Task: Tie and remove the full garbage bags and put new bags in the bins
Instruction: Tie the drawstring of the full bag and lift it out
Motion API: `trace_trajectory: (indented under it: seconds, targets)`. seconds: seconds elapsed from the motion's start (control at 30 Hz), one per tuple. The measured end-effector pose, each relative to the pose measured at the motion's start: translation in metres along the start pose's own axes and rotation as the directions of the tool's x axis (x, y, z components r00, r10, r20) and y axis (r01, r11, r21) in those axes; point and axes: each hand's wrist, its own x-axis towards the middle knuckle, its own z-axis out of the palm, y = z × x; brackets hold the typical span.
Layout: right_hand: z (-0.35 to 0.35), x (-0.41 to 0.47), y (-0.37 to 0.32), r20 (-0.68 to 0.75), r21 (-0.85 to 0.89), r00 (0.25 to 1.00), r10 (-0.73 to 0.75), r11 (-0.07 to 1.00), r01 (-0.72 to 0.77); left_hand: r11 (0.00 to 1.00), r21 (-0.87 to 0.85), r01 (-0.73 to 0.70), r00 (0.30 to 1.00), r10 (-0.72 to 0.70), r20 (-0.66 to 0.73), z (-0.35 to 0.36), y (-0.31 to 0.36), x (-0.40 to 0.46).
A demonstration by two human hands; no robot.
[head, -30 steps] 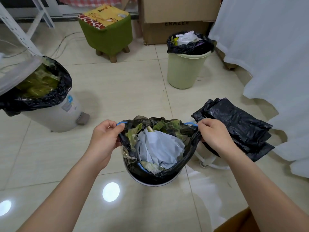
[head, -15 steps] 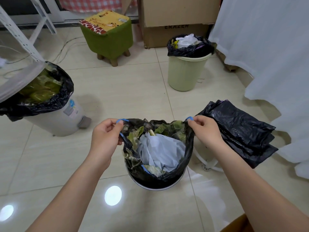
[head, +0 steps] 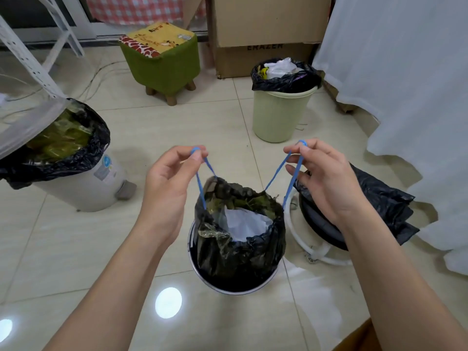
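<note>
Centrally, the full black bag (head: 240, 234) sits upright in its round bin (head: 215, 287), directly below and between both hands. The left hand (head: 168, 188) pinches one blue drawstring loop (head: 202, 173); the right hand (head: 326, 181) pinches the other loop (head: 288, 171) — both hands about equally near, cords running down to the half-cinched mouth. Spare black bags (head: 379, 206) lie just right of the bin; two other lined bins — a pedal bin (head: 83, 183) and a green bin (head: 278, 115) — stand well apart. Nothing blocks a pull.
</note>
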Motion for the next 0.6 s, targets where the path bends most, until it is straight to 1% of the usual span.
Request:
trace_trajectory:
  seconds: [0.07,0.1,0.13,0.2,0.27,0.33,0.4,0.47,0.53,0.6]
  targets:
    - [0.011,-0.007,-0.013,0.083,0.015,0.995,-0.057,0.998,0.056,0.986,-0.168,0.014,0.991,0.010,0.136,0.010,0.009,-0.004]
    - [0.016,-0.011,-0.018,0.121,0.010,0.990,-0.079,0.997,0.078,0.982,-0.189,0.030,0.981,0.007,0.192,0.014,0.010,-0.007]
    - [0.021,-0.015,-0.021,0.152,0.004,0.984,-0.093,0.996,0.093,0.989,-0.145,0.032,0.971,0.003,0.237,0.019,0.009,-0.011]
    - [0.031,-0.021,-0.023,0.200,-0.010,0.975,-0.099,0.995,0.103,0.998,0.059,0.015,0.950,-0.033,0.309,0.029,0.003,-0.017]
    - [0.038,-0.026,-0.022,0.236,-0.042,0.968,-0.087,0.994,0.099,0.970,0.241,0.016,0.922,-0.108,0.371,0.036,-0.006,-0.022]
    - [0.042,-0.027,-0.021,0.260,-0.081,0.962,-0.077,0.992,0.102,0.926,0.375,-0.051,0.899,-0.121,0.421,0.042,-0.016,-0.027]
    - [0.043,-0.028,-0.020,0.289,-0.097,0.955,-0.062,0.991,0.094,0.856,0.492,-0.159,0.896,-0.084,0.436,0.046,-0.023,-0.029]
    - [0.043,-0.030,-0.019,0.325,-0.101,0.945,-0.033,0.992,0.069,0.822,0.530,-0.207,0.909,-0.038,0.415,0.049,-0.024,-0.031]
    - [0.044,-0.031,-0.018,0.349,-0.101,0.937,-0.009,0.994,0.047,0.821,0.531,-0.209,0.924,-0.012,0.382,0.050,-0.024,-0.031]
    - [0.044,-0.030,-0.017,0.336,-0.101,0.942,-0.006,0.994,0.042,0.825,0.541,-0.161,0.942,-0.034,0.333,0.049,-0.023,-0.029]
